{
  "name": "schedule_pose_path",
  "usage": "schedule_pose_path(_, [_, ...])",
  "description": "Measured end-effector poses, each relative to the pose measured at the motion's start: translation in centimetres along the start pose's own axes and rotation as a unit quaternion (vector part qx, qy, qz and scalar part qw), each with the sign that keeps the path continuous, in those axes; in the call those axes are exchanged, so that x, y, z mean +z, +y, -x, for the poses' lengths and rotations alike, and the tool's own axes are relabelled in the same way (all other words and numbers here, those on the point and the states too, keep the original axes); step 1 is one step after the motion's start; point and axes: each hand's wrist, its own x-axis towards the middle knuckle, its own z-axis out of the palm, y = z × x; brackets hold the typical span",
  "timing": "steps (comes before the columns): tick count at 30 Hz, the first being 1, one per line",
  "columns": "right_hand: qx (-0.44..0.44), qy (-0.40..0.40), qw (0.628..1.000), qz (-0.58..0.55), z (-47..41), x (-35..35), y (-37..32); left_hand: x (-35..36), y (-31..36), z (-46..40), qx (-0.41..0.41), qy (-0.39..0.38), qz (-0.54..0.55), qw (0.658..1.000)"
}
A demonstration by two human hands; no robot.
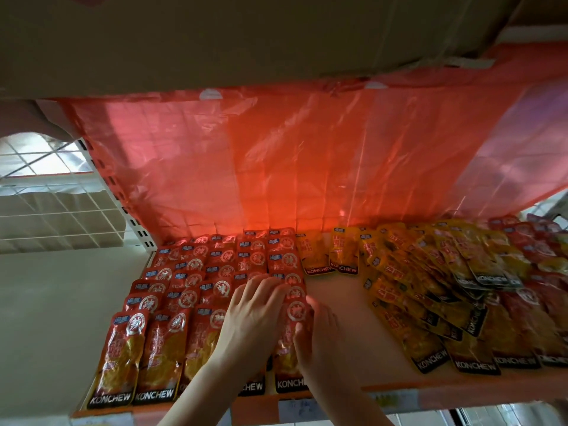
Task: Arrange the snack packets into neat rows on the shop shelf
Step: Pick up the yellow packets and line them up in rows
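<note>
Both hands lie flat, grip slack: left hand (256, 315) and right hand (319, 339) press a red packet (292, 330), lengthwise front-to-back on the shelf (338, 302).

A bare strip of the shelf (338, 299) runs from front edge toward the back, between the red packets (190, 290) on the left and the slanted yellow packets (430, 302) on the right. Two upright yellow packets (330, 253) close off its far end. Overhead, a cardboard box (246, 35) and hanging red plastic sheet (292, 155) limit headroom (the sheet reaches the rear packets).
</note>
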Motion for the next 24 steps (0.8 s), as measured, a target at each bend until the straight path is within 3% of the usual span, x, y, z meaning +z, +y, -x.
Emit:
schedule_pose_path(4, [-0.023,-0.009,0.999,-0.042,-0.7,-2.3,0.6,0.7,1.9,-1.7,0.016,-0.022,0.009,1.000])
schedule_pose_path(9, [-0.006,-0.048,0.999,-0.013,-3.3,-6.6,3.2,2.8,4.2,-5.2,0.016,-0.080,0.005,0.997])
schedule_pose_path(15, [-0.100,-0.058,0.990,0.085,-7.5,-8.7,4.7,4.2,6.2,-6.8,-0.041,-0.096,0.034,0.994])
schedule_pose_path(20, [-0.150,-0.198,0.953,0.176,-11.6,-5.9,4.2,3.5,5.6,-5.9,-0.077,-0.042,0.009,0.996])
schedule_pose_path(24, [-0.118,-0.335,0.891,0.284,-13.8,-3.4,3.7,2.4,4.3,-5.7,-0.106,-0.048,-0.005,0.993])
